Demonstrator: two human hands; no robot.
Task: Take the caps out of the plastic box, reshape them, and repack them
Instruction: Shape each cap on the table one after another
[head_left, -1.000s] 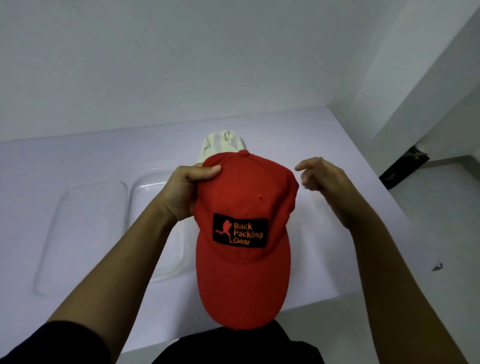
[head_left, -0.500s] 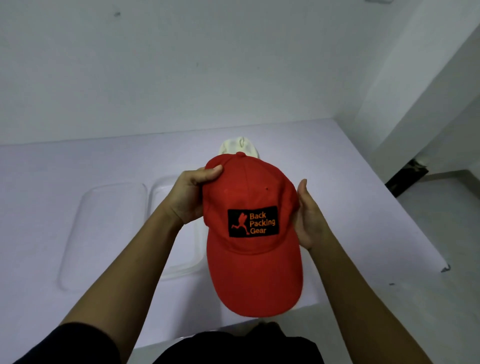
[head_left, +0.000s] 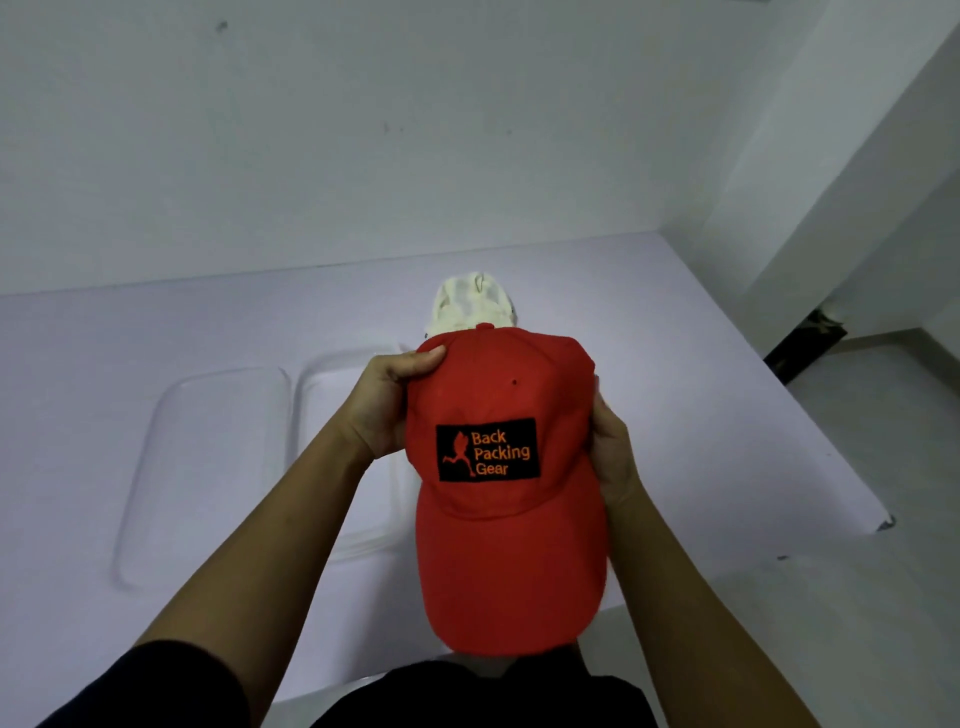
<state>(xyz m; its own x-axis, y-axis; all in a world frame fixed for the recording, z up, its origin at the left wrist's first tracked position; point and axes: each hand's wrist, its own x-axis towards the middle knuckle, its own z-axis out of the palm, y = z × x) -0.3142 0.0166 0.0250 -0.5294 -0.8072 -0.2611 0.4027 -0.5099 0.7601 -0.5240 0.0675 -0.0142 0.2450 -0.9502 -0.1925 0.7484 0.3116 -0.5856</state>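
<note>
A red cap (head_left: 509, 540) with a black "Back Packing Gear" patch is held above the table, brim toward me. My left hand (head_left: 387, 402) grips the crown's left side, thumb on top. My right hand (head_left: 610, 447) presses against the crown's right side, its fingers hidden behind the cloth. A cream cap (head_left: 474, 304) lies on the table just beyond the red one, partly hidden by it. The clear plastic box (head_left: 332, 395) sits on the table under my left wrist, and its clear lid (head_left: 208, 467) lies flat to its left.
The white table (head_left: 701, 415) meets a white wall at the back. Its right edge drops to a grey floor, where a dark object (head_left: 802, 343) lies by the wall corner. The table's near edge runs just in front of my body.
My right hand, loose and apart from the cap a second ago, has come in and closed on the crown's right side. The cap has risen slightly and my view has tilted up.
</note>
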